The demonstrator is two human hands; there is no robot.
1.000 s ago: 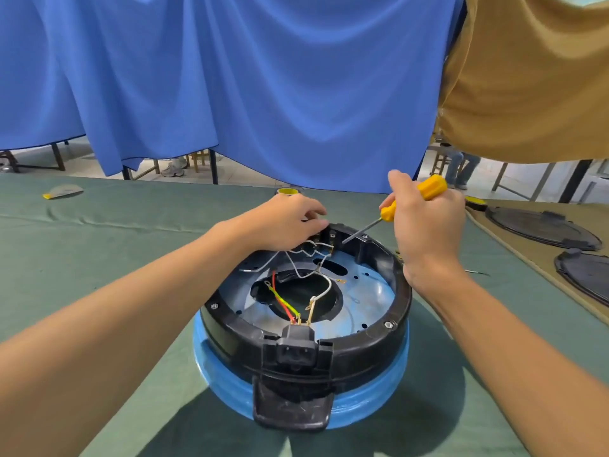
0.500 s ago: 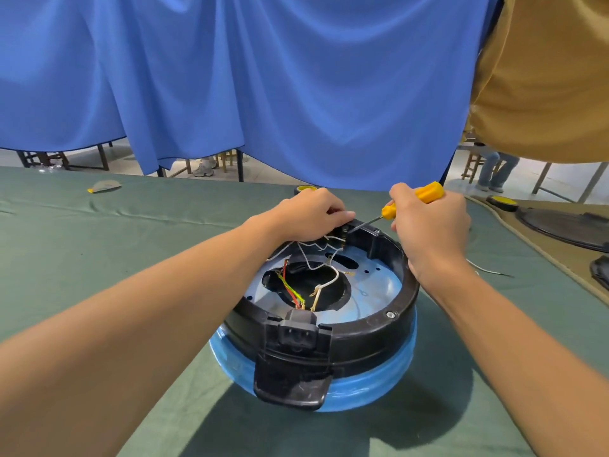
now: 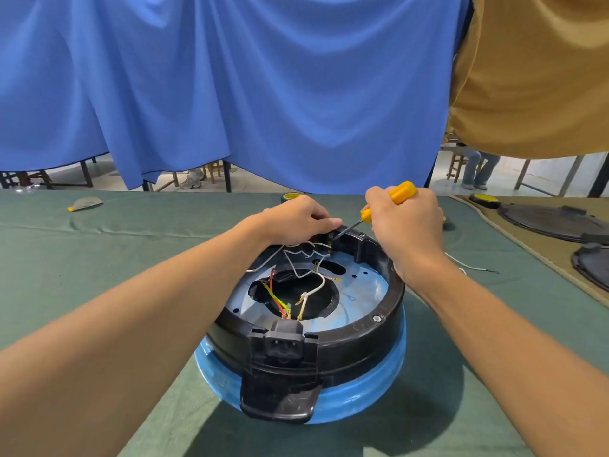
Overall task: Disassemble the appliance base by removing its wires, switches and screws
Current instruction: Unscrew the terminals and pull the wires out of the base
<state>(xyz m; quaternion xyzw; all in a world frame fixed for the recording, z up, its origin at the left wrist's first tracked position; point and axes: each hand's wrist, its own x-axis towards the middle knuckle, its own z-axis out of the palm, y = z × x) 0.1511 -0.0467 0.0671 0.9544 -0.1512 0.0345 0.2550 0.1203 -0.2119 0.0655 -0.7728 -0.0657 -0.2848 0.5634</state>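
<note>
The round appliance base (image 3: 369, 328), black-rimmed on a blue body, lies upside down on the green cloth. White wires (image 3: 301, 255) and red and yellow-green wires (image 3: 275, 300) cross its open middle and run to the black power socket (image 3: 286, 346) at the near rim. My right hand (image 3: 408, 225) grips a yellow-handled screwdriver (image 3: 400, 192), its tip at a terminal on the far rim (image 3: 330, 239). My left hand (image 3: 296, 221) rests curled on the far rim, fingers at the same terminal; what they pinch is hidden.
Black round covers (image 3: 553, 222) lie on a tan mat at the right. A loose white wire (image 3: 471, 267) lies right of the base. A yellow-topped disc (image 3: 484, 199) sits far right, a small grey piece (image 3: 84, 203) far left. Blue and tan cloths hang behind.
The screwdriver's tip has moved down onto the far-rim terminal and my left fingers have closed in beside it. The view has shifted slightly.
</note>
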